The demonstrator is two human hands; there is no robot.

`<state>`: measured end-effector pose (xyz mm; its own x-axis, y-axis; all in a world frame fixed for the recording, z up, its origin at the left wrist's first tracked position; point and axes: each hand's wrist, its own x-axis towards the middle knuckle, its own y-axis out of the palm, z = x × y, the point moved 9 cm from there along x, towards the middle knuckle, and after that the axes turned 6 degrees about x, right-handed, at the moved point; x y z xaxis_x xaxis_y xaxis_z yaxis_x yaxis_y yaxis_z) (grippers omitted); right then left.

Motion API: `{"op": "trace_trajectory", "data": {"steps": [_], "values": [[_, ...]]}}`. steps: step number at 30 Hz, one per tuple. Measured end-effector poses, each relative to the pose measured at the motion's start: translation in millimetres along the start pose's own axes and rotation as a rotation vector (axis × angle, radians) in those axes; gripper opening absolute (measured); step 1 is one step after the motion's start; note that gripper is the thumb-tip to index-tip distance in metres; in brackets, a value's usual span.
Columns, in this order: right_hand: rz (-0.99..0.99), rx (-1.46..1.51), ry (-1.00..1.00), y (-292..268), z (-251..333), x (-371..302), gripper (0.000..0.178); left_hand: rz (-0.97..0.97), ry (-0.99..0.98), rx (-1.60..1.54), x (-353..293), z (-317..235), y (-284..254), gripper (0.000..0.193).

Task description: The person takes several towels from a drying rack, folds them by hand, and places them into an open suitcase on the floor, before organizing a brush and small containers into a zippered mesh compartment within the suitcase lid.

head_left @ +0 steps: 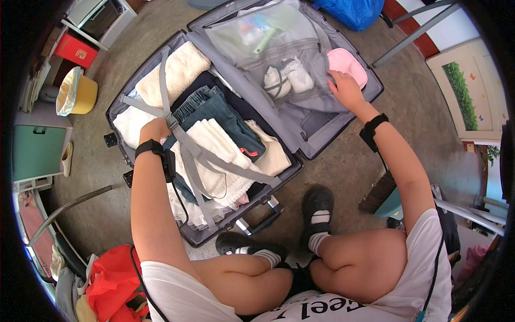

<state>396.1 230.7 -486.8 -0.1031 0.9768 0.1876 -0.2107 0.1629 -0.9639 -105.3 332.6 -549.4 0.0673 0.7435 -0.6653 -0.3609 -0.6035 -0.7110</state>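
An open grey suitcase (303,153) lies on the floor before me. Its left half holds folded clothes: white garments (212,145), blue denim (217,115) and a cream knit piece (174,72). Grey crossed straps (196,150) run over them. My left hand (154,130) is curled down among the clothes beside the strap joint, its fingertips hidden. My right hand (347,90) rests at the edge of the mesh lining (316,104) in the right half, fingers apart, against a pink case (348,63). White bundled items (289,79) lie left of that hand.
A yellow bin (85,92) and a green-fronted cabinet (40,150) stand to the left. Red fabric (115,279) lies at lower left. At the right are a brush (378,196) and a painted panel (466,91); a blue bag (351,12) sits beyond the suitcase.
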Motion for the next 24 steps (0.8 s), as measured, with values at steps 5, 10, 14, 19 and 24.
{"op": "trace_trajectory", "data": {"steps": [5,10,14,19,24], "values": [[-0.025,0.011,-0.013,-6,1,1,0.027,-0.008,-0.027,-0.003,-9,2,-6,0.031],[-0.025,0.007,0.003,-3,1,1,0.027,-0.001,-0.005,0.017,-3,1,-2,0.031],[-0.129,-0.06,0.002,0,6,-2,0.025,-0.03,-0.017,0.003,-7,2,-4,0.03],[-0.27,-0.072,-0.094,-19,16,-2,0.023,-0.09,0.022,0.041,1,2,-7,0.03],[-0.26,0.106,0.093,-6,-3,7,0.019,-0.134,0.11,-0.023,18,15,4,0.032]]}}
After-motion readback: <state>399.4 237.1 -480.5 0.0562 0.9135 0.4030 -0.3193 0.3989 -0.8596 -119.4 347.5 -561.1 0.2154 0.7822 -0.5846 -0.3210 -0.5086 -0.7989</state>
